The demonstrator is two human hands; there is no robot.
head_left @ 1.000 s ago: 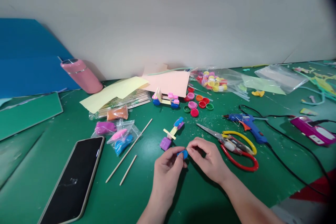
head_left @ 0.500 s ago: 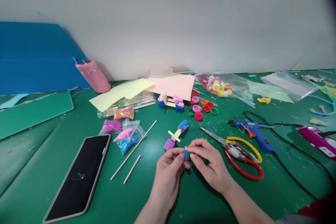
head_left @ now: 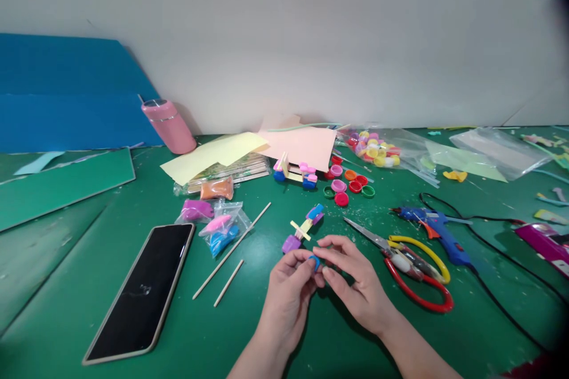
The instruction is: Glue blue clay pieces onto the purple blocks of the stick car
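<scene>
My left hand (head_left: pixel 288 293) pinches a small piece of blue clay (head_left: pixel 315 262) between thumb and forefinger. My right hand (head_left: pixel 353 284) has its thumb and fingertips bent round the other edge of the same piece. Just beyond my fingers lies a small craft model (head_left: pixel 304 228) of pale wooden sticks with purple and blue clay at its ends. Farther back stands a second stick model (head_left: pixel 294 173) with pink and blue clay. Left of my hands are a long wooden stick (head_left: pixel 231 251) and a short one (head_left: pixel 229 283).
To the right lie scissors (head_left: pixel 371 234) with red and yellow handles and a blue glue gun (head_left: pixel 438 231) with its black cable. A phone (head_left: pixel 142 293), bagged clay (head_left: pixel 222 228), bottle caps (head_left: pixel 341 199), paper (head_left: pixel 213 154) and a tilted pink flask (head_left: pixel 171 127) also occupy the table.
The whole view has shifted slightly, so the table's things appear a little farther right. My hands stay together on the blue clay, with only slight finger movement.
</scene>
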